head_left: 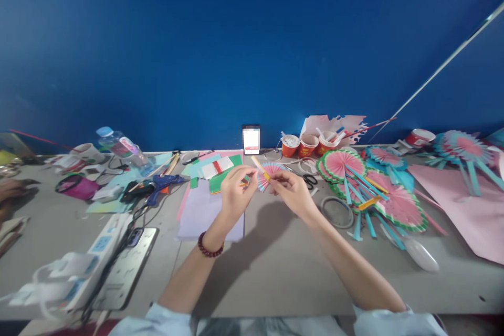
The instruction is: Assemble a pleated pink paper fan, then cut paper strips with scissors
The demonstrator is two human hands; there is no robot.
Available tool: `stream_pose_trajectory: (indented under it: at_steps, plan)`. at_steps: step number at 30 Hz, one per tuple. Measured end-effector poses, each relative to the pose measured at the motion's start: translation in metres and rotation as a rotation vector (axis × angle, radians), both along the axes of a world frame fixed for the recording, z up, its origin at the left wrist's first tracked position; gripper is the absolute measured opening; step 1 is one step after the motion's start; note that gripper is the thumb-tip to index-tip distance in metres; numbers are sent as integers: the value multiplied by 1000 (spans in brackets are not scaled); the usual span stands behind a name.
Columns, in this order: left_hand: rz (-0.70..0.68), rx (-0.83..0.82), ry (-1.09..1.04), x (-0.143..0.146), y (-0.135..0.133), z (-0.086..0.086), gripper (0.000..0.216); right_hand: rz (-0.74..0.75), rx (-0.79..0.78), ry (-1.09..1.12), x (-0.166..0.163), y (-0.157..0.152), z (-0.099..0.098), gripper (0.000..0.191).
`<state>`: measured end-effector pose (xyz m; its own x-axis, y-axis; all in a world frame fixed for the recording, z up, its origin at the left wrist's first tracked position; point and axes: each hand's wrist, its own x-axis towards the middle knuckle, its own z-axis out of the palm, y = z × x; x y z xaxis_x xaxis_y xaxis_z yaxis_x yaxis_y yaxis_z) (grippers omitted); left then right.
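My right hand [293, 189] is pinched on a short yellow strip [263, 172] with a whitish upper end. The strip tilts up and to the left, above the table. Just left of it, my left hand [238, 191] has its thumb and fingertips pressed together. What lies between those fingertips, if anything, is too small to make out. Between the two hands shows a small pleated paper fan [271, 169] in pink and blue, partly covered by my right fingers. Whether a hand holds this fan, I cannot tell.
Watermelon-patterned paper fans [396, 202] lie on the right, beside a tape roll [336, 212]. Red cups [290, 146] and a lit phone [251, 140] stand at the back. A blue glue gun [163, 184], power strip [98, 254] and another person's hand [16, 191] are left.
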<state>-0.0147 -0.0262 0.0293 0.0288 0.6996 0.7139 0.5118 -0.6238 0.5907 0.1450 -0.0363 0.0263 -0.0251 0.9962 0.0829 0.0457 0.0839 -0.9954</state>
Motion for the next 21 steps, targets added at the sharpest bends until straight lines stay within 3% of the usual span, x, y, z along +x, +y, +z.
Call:
stream_pose_trajectory:
  at_steps: [8,14,21]
  plan:
    - [-59,-105,-96,-1,5,2,10,46,-43,31,1,-2,8,30]
    - [8,-184,-194,-13,11,4,11,31,-20,4,3,1,2,29]
    - [150,-376,-629,-49,45,-6,23,44,20,-24,4,8,-9,26]
